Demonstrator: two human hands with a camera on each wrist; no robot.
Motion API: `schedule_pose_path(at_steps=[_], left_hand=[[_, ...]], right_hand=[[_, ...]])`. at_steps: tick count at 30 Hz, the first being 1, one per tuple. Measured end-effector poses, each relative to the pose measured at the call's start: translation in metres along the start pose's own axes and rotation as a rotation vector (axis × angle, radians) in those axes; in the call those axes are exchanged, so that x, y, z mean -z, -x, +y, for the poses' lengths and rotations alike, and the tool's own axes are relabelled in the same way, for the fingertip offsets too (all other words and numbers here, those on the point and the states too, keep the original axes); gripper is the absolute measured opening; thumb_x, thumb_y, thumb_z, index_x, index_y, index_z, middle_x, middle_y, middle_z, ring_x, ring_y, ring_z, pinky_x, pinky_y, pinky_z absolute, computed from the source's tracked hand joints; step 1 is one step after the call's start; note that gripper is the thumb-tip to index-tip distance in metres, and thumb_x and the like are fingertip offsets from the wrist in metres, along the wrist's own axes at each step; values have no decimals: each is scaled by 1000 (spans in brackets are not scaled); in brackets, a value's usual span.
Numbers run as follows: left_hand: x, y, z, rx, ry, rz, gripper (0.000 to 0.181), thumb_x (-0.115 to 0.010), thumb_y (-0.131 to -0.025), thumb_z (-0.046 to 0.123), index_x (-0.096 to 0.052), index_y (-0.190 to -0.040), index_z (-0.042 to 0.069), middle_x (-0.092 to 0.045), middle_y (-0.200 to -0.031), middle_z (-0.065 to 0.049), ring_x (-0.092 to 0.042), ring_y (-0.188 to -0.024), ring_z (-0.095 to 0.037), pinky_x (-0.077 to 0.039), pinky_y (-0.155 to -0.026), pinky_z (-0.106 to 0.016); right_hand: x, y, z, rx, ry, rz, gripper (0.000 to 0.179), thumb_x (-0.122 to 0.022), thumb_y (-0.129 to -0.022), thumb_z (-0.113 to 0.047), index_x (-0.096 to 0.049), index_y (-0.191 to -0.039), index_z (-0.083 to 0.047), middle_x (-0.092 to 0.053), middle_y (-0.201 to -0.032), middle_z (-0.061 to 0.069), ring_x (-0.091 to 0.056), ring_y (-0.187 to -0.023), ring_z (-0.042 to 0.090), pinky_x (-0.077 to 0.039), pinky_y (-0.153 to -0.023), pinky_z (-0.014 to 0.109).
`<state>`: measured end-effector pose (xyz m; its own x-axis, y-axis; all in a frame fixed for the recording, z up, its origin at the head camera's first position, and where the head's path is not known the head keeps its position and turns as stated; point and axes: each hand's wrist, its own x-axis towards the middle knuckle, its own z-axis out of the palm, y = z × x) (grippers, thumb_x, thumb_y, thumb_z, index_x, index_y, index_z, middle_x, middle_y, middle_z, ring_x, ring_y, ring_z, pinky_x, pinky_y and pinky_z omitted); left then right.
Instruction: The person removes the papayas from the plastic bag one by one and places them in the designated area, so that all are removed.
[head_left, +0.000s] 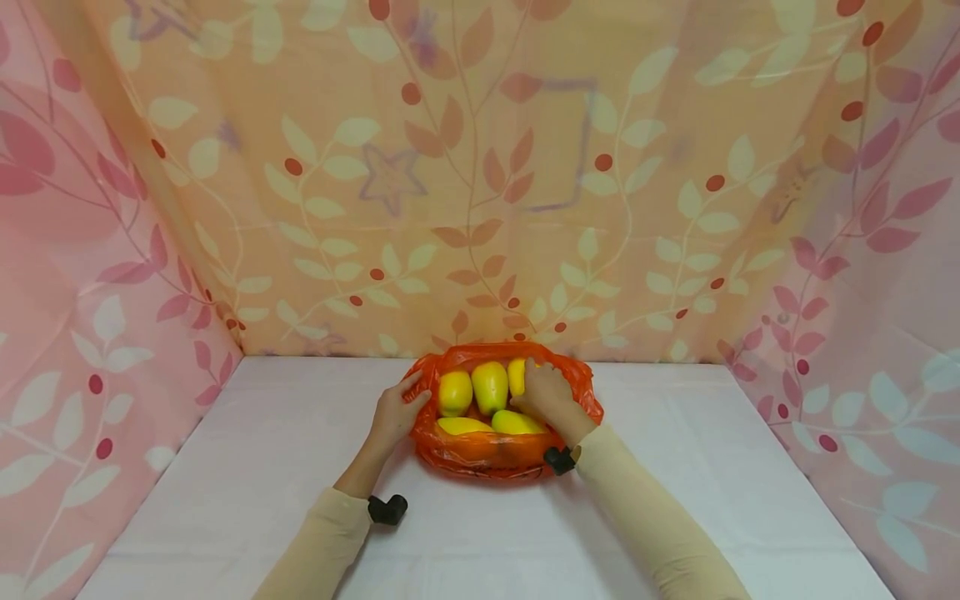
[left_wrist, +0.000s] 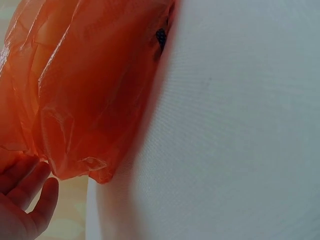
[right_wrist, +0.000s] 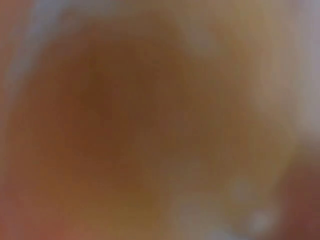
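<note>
An orange-red plastic bag [head_left: 480,454] lies on the table with its mouth spread wide. Several yellow-green mangoes show inside it, among them one mango [head_left: 491,387] upright in the middle and another mango [head_left: 455,393] to its left. My right hand [head_left: 551,393] reaches into the bag's right side and grips a yellow mango [head_left: 517,377], partly hidden by the fingers. At the bag's left edge, my left hand [head_left: 392,417] touches the plastic with loosely extended fingers [left_wrist: 45,200], thumb apart. The right wrist view is too blurred to make out.
A white-covered table [head_left: 300,433] carries the bag near its back edge. Behind it hangs a leaf-patterned curtain [head_left: 337,208], with pink patterned cloth [head_left: 60,292] on the left and matching pink cloth [head_left: 885,292] on the right.
</note>
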<state>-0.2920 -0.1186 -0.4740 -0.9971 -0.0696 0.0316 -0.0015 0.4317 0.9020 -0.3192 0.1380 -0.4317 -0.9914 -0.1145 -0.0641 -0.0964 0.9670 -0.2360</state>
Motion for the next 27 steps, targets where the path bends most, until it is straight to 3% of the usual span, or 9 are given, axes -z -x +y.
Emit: schedule_pose_path(at_steps=[15,21,27], left_hand=[[1,2,0,8,-10,7,51,-60,-96,23,-49,-144,8,-46,-148,-22,-42,-137,-41,-42,-108,-50],[3,2,-1,-7,-14,19,51,-61,-95,22,-50,-142,7,-47,-146,-23,-41,-138,-42,-36,-113,-52],[4,1,-2,-25,-8,35,51,-62,-94,21,-51,-141,6,-48,-145,-23,-42,-137,-43,-34,-114,-53]], right_hand=[[1,3,-1,13,16,59,75,-76,-80,-35,-42,-138,0,-57,-118,26,-55,-109,43,-51,-95,55],[16,10,-3,26,-28,51,72,-74,-80,-34,-42,-136,-1,-57,-121,23,-54,-113,41,-46,-103,53],[32,16,-6,35,-96,47,80,-76,-79,-36,-38,-142,-4,-58,-123,18,-56,-106,33,-50,-99,49]])
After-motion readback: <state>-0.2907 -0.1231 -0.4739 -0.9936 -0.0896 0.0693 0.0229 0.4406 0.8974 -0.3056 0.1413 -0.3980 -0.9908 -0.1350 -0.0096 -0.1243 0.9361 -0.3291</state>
